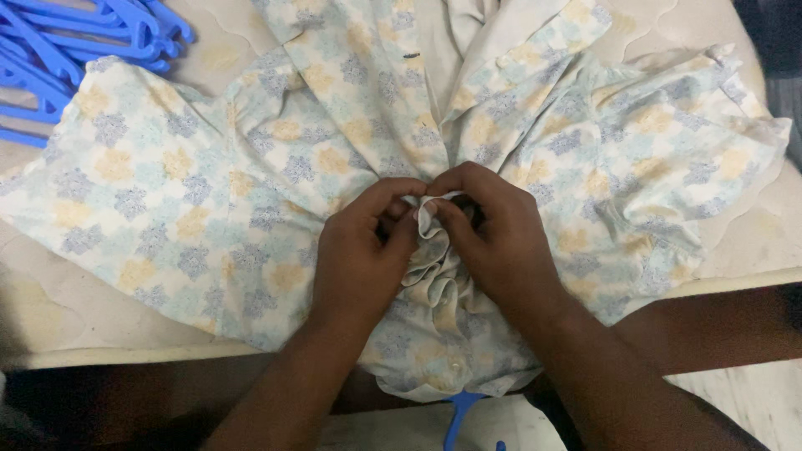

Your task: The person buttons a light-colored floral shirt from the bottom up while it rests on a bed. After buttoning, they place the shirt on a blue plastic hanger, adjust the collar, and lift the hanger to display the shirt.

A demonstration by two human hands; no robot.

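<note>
Left hand [359, 255] and right hand [493, 234]: each grip closed, pinching the bunched front placket of a pale floral-print cotton shirt [209, 192] spread across a cream quilted mattress [83, 309]; blue plastic hangers [67, 42] lie nearby.

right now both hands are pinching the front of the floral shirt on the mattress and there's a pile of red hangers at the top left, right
Not quite: the hangers at the top left are blue, not red, as the head view shows. The rest holds: the left hand and the right hand both pinch the bunched front of the floral shirt, which lies spread on the mattress.
</note>
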